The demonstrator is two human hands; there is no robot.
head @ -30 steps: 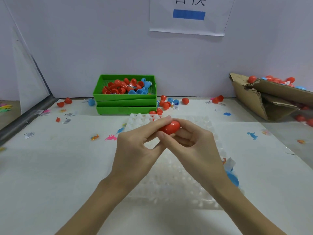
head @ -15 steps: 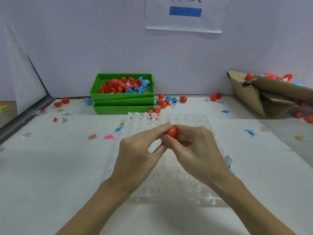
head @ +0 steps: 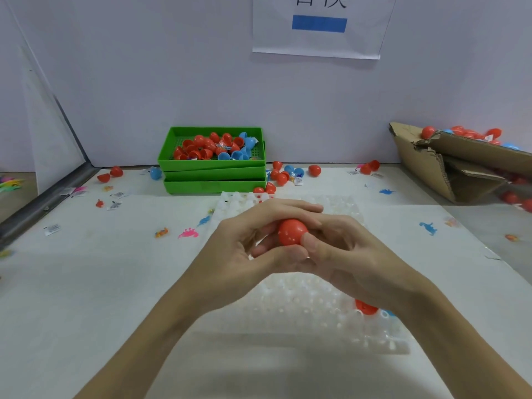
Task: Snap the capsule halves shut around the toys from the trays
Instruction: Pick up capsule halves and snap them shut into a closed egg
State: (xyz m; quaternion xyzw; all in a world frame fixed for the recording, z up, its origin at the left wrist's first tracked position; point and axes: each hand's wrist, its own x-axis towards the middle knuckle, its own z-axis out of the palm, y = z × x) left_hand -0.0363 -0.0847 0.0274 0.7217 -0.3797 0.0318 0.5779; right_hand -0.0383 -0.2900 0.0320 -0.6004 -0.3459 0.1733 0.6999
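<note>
At far left I see loose red capsule halves (head: 110, 174) on the white bench (head: 86, 283), with a pink toy dinosaur (head: 188, 233) nearer me. Behind it sit stacked green trays (head: 214, 175) filled with red and blue halves. At centre, my left hand (head: 244, 254) and right hand (head: 345, 254) meet above the clear plastic tray (head: 316, 306), fingers curled around a red capsule (head: 292, 232). A torn cardboard box (head: 449, 168) lies at right.
</note>
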